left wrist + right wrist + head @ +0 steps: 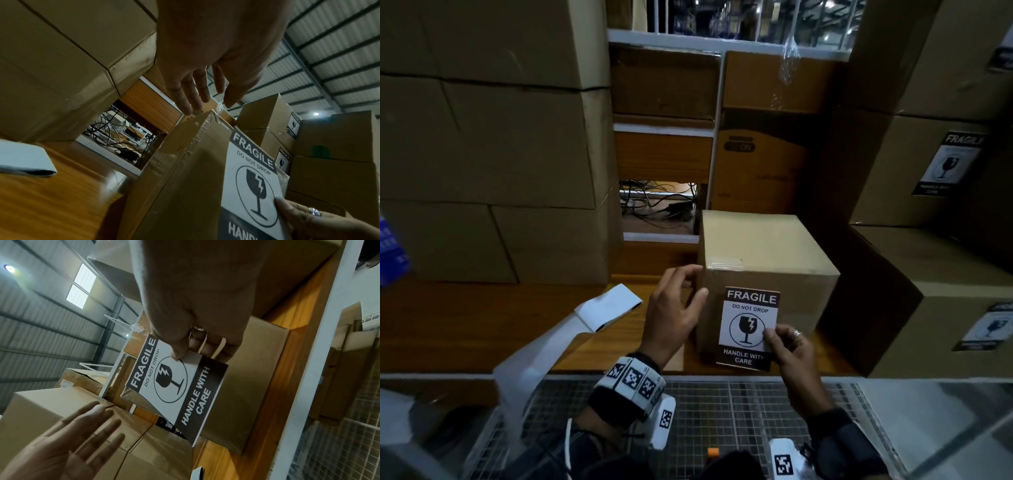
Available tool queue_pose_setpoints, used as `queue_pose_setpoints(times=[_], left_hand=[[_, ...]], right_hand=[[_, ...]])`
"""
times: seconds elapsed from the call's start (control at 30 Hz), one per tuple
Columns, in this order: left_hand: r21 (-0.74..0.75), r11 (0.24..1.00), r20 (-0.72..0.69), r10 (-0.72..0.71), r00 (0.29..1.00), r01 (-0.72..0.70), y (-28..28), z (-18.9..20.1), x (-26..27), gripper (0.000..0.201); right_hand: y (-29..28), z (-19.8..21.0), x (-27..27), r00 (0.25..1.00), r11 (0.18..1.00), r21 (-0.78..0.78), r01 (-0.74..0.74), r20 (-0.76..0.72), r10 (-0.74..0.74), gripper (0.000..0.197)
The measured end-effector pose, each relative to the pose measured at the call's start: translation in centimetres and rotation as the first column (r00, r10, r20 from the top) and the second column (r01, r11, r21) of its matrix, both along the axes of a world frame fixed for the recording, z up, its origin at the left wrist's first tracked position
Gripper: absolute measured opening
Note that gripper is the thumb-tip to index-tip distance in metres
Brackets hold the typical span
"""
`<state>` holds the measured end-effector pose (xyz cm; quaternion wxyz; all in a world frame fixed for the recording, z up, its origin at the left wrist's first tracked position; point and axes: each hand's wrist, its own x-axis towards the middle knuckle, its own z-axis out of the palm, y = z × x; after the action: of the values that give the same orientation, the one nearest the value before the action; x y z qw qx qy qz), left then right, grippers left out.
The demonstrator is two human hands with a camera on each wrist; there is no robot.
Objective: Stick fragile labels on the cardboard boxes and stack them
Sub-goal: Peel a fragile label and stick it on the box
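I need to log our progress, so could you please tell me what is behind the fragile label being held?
Behind the fragile label, pinched by the right hand, is the small cardboard box's front face; the part it covers is hidden.

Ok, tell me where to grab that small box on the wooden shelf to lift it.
Probably by the two side faces of the small box, one hand from each side. The right hand still pinches the fragile label on its front; the left hand is open at its left edge.

Warehouse: stacked cartons [482, 137] under corrugated roof [339, 48].
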<state>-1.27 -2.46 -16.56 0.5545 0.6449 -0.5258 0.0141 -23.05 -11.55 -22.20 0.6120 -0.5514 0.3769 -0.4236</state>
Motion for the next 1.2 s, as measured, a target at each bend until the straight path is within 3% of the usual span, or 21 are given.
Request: queue_pose_setpoints(times=[0.37, 0.8, 1.2], left_hand=[[0.147, 0.989, -0.005, 0.008, 1.0, -0.007, -2.4, 0.5, -0.7, 0.05], [0.116, 0.993, 0.006, 0.025, 1.0, -0.025, -4.3, 0.1, -0.8, 0.051], [0.064, 0.998, -0.031, 0.014, 0.999, -0.012, -4.8, -0.1, -0.6, 0.039]], right_hand=[[-1.9, 0.6, 1.8, 0.996, 0.997, 0.007, -0.08, -0.028, 0.08, 0.019], [-2.8, 0.2, 2.9, 0.995, 0.995, 0.024, -0.101, 0.0, 0.102, 0.021], [-3.0, 0.0, 3.6, 0.994, 0.993, 0.051, -0.102, 0.033, 0.1, 0.02]])
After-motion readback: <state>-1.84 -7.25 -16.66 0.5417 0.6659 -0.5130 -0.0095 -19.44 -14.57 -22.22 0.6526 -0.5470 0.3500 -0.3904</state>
